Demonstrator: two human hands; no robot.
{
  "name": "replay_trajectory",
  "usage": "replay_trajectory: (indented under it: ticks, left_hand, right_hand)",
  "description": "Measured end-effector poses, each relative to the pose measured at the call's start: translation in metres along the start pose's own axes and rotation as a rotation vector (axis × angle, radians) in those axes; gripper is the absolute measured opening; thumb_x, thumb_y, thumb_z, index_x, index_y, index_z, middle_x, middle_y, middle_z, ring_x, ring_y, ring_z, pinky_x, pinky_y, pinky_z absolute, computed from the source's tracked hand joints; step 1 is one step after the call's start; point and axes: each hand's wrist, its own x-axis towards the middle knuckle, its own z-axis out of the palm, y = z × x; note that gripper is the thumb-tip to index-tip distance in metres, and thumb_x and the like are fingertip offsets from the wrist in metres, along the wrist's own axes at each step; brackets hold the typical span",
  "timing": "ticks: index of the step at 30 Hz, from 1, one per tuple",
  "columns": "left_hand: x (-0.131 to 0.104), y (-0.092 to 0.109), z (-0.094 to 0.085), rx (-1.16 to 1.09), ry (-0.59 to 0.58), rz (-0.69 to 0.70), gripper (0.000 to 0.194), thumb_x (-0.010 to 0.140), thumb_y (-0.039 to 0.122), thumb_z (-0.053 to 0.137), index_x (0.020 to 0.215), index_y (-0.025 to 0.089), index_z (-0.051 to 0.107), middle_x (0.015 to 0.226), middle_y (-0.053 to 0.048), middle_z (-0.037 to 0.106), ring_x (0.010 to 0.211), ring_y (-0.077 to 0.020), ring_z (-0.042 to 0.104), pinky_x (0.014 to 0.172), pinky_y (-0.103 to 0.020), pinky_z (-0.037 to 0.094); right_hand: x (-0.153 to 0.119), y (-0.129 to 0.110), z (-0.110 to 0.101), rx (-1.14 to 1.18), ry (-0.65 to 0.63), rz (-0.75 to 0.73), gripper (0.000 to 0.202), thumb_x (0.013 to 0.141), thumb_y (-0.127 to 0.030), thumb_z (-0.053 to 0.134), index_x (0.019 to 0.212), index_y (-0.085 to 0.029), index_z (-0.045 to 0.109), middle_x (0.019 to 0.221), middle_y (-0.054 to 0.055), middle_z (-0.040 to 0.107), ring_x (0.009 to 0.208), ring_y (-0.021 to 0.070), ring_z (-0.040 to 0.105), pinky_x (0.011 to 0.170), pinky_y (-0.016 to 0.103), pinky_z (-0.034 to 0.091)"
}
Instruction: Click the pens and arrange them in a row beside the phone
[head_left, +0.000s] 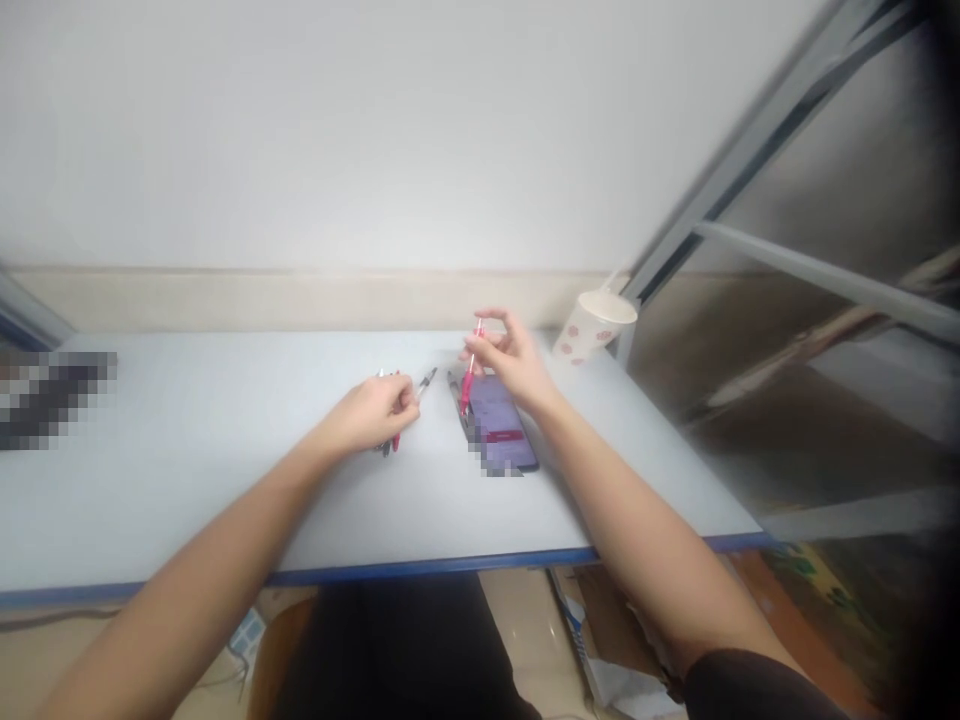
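My right hand (504,352) holds a pink pen (467,388) between its fingers, tilted with one end down, above the left edge of a phone (501,425) with a purple screen. Beside the phone's left side lies a dark pen (455,395). My left hand (379,410) is closed around several pens, whose red and black ends (396,441) stick out below it. Just right of its fingers, a clear pen with a dark end (427,381) lies on the desk.
The pale desk (187,480) has a blue front edge and stands against a wall. A paper cup (595,325) with a straw is at the back right, near a metal frame (795,265). A pixelated patch covers something at the far left.
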Motion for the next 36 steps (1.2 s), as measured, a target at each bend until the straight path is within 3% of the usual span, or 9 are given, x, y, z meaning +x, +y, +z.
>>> replay_trajectory:
  ticks: [6, 12, 16, 23, 28, 31, 33, 36]
  left_hand:
    - [-0.002, 0.002, -0.002, -0.136, 0.033, -0.012, 0.019, 0.094, 0.03, 0.052, 0.077, 0.025, 0.046, 0.059, 0.004, 0.059, 0.053, -0.0169, 0.061, 0.056, -0.028, 0.041]
    - [0.001, 0.001, 0.0, -0.394, 0.081, -0.058, 0.018, 0.091, 0.029, 0.054, 0.075, 0.023, 0.049, 0.058, 0.005, 0.055, 0.045, -0.0157, 0.063, 0.046, -0.025, 0.039]
    - [0.001, 0.001, 0.0, -0.52, 0.072, -0.074, 0.023, 0.095, 0.032, 0.052, 0.075, 0.023, 0.051, 0.057, 0.006, 0.053, 0.041, -0.0145, 0.062, 0.042, -0.024, 0.039]
    - [0.001, 0.001, 0.003, -0.644, 0.077, -0.083, 0.03, 0.099, 0.045, 0.057, 0.079, 0.024, 0.051, 0.052, 0.004, 0.054, 0.04, -0.0169, 0.06, 0.04, -0.026, 0.04]
    - [0.006, -0.005, 0.005, -0.702, 0.09, -0.064, 0.028, 0.095, 0.043, 0.063, 0.078, 0.023, 0.053, 0.058, 0.002, 0.058, 0.045, -0.0147, 0.057, 0.046, -0.027, 0.043]
    - [0.008, -0.008, 0.004, -0.703, 0.074, -0.046, 0.026, 0.092, 0.041, 0.065, 0.078, 0.023, 0.054, 0.06, 0.003, 0.055, 0.048, -0.0141, 0.056, 0.049, -0.027, 0.044]
    - [0.008, -0.008, 0.004, -0.687, 0.085, -0.034, 0.024, 0.091, 0.04, 0.066, 0.078, 0.022, 0.057, 0.059, 0.004, 0.052, 0.05, -0.0136, 0.054, 0.052, -0.027, 0.043]
    - [0.008, -0.006, 0.006, -0.675, 0.094, -0.02, 0.022, 0.089, 0.037, 0.068, 0.078, 0.021, 0.058, 0.06, 0.004, 0.051, 0.053, -0.0121, 0.05, 0.056, -0.026, 0.041]
  right_hand:
    - [0.003, -0.001, -0.007, 0.004, 0.082, 0.018, 0.049, 0.087, -0.05, 0.077, 0.122, -0.027, 0.05, 0.076, -0.003, 0.07, 0.055, 0.0132, 0.054, 0.06, 0.032, 0.05]
    - [0.0, 0.002, -0.003, -0.036, 0.067, 0.086, 0.05, 0.086, -0.046, 0.076, 0.121, -0.027, 0.046, 0.072, -0.005, 0.068, 0.053, 0.0127, 0.051, 0.055, 0.028, 0.043]
    - [0.0, 0.002, -0.002, -0.04, 0.008, 0.095, 0.045, 0.085, -0.05, 0.075, 0.109, -0.026, 0.045, 0.068, -0.007, 0.068, 0.052, 0.0115, 0.05, 0.053, 0.026, 0.04]
    - [-0.006, 0.006, 0.014, -0.001, -0.19, 0.135, 0.05, 0.085, -0.052, 0.077, 0.112, -0.025, 0.045, 0.073, -0.006, 0.07, 0.052, 0.0106, 0.054, 0.055, 0.025, 0.044]
    - [-0.007, 0.014, 0.017, 0.001, -0.217, 0.177, 0.056, 0.08, -0.048, 0.084, 0.115, -0.025, 0.048, 0.072, -0.009, 0.062, 0.062, 0.0131, 0.064, 0.061, 0.026, 0.049]
    - [-0.004, 0.02, 0.014, -0.104, -0.276, 0.139, 0.047, 0.083, -0.051, 0.081, 0.11, -0.022, 0.055, 0.071, -0.007, 0.061, 0.066, 0.0144, 0.064, 0.066, 0.028, 0.05]
    - [0.0, 0.027, 0.011, -0.249, -0.289, 0.074, 0.04, 0.088, -0.051, 0.076, 0.109, -0.02, 0.062, 0.076, -0.003, 0.066, 0.072, 0.0159, 0.064, 0.072, 0.031, 0.051]
    - [0.004, 0.035, 0.008, -0.49, -0.216, -0.044, 0.037, 0.092, -0.041, 0.07, 0.122, -0.018, 0.067, 0.11, 0.01, 0.076, 0.096, 0.022, 0.067, 0.088, 0.038, 0.052]
